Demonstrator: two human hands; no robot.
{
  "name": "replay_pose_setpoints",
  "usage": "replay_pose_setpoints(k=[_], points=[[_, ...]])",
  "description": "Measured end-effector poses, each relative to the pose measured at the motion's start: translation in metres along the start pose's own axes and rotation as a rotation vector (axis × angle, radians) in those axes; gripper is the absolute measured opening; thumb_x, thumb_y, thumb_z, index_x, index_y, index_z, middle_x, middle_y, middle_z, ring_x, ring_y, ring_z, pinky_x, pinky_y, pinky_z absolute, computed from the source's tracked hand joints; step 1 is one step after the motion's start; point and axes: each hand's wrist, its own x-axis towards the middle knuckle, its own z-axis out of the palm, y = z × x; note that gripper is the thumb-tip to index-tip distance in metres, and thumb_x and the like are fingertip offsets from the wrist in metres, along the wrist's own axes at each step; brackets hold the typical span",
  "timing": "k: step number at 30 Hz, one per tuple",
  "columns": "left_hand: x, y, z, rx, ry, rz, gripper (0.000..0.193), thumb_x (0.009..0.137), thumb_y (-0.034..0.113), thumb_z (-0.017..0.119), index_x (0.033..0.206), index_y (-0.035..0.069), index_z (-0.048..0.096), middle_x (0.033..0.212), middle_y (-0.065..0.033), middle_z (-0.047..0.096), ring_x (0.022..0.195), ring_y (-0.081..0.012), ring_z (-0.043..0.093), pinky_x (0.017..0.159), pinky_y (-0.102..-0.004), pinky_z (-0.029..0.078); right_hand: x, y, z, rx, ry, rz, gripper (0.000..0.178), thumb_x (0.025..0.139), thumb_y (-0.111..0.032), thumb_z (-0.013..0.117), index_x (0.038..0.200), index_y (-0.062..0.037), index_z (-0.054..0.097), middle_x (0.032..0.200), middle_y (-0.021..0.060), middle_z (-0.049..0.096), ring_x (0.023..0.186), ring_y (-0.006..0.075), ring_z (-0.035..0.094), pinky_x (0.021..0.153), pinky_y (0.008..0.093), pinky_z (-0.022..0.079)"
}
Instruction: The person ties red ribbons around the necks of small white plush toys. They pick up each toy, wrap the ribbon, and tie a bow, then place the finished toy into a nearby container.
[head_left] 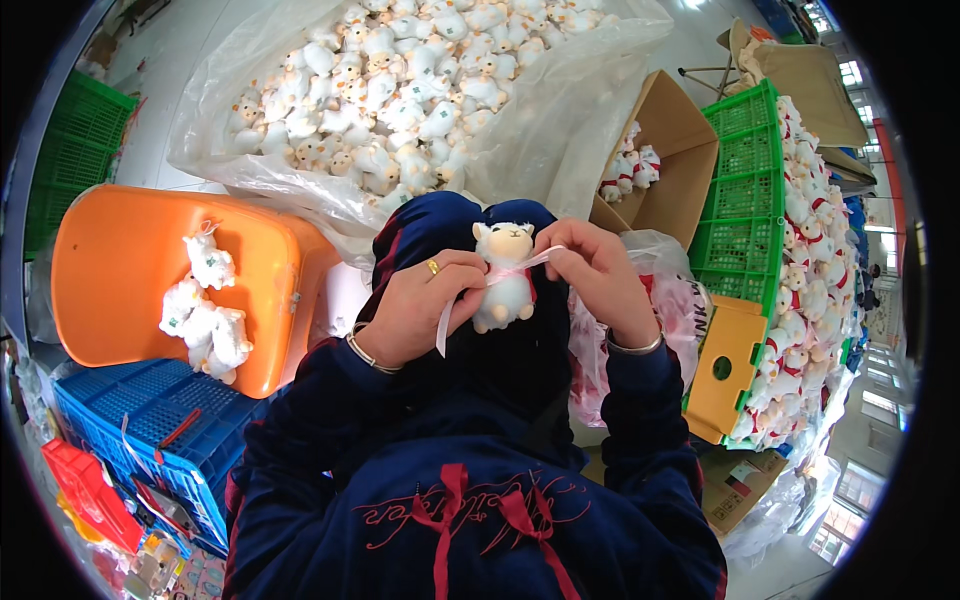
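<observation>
A white plush toy [507,298] sits upright at the center of the frame, a pale pink ribbon [516,268] around its neck. The left hand [425,300] pinches the ribbon beside the toy; the right hand [600,275] pinches its other end. Similar toys [400,95] heap at top.

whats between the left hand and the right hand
In the head view, a white plush toy is between the left hand and the right hand, with a pale pink ribbon across its chest.
</observation>
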Motion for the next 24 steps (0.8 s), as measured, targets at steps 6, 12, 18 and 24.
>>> replay_pose_setpoints(k=[6,12,18,24], points=[[0.001,0.000,0.002,-0.001,-0.011,-0.002,0.025,0.086,0.000,0.081,0.102,0.006,0.063,0.107,-0.0115,0.072,0.087,-0.0274,0.073,0.075,-0.0321,0.060,-0.003,-0.006,0.002,0.498,-0.051,0.132,0.010,0.098,-0.006,0.062,0.090,-0.0025,0.059,0.097,0.0072,0.069,0.073,0.0073,0.053,0.064,0.0233,0.044],[0.005,0.003,0.000,0.028,-0.024,-0.010,0.025,0.085,0.001,0.083,0.098,0.006,0.062,0.102,-0.0107,0.071,0.084,-0.0266,0.072,0.073,-0.0322,0.059,-0.004,-0.018,0.014,-0.063,0.057,0.055,0.007,0.098,-0.006,0.061,0.094,-0.0001,0.064,0.091,0.0087,0.068,0.073,0.0160,0.059,0.068,0.0329,0.049],[0.013,0.006,-0.003,0.055,-0.035,-0.021,0.024,0.085,0.003,0.083,0.096,0.007,0.061,0.097,-0.0099,0.070,0.080,-0.0267,0.071,0.069,-0.0326,0.058,-0.002,-0.027,0.008,-0.637,-0.057,-0.083,0.014,0.095,-0.011,0.063,0.093,0.0008,0.069,0.088,0.0176,0.062,0.087,0.0388,0.063,0.077,0.0446,0.050],[0.012,0.004,-0.013,0.104,-0.117,-0.070,0.020,0.088,0.006,0.080,0.096,0.006,0.062,0.096,-0.0091,0.070,0.078,-0.0275,0.070,0.067,-0.0342,0.056,0.013,-0.023,-0.009,-0.511,-0.187,-0.058,0.013,0.092,-0.010,0.069,0.088,0.0017,0.065,0.083,0.0149,0.059,0.077,0.0338,0.059,0.069,0.0412,0.047]])
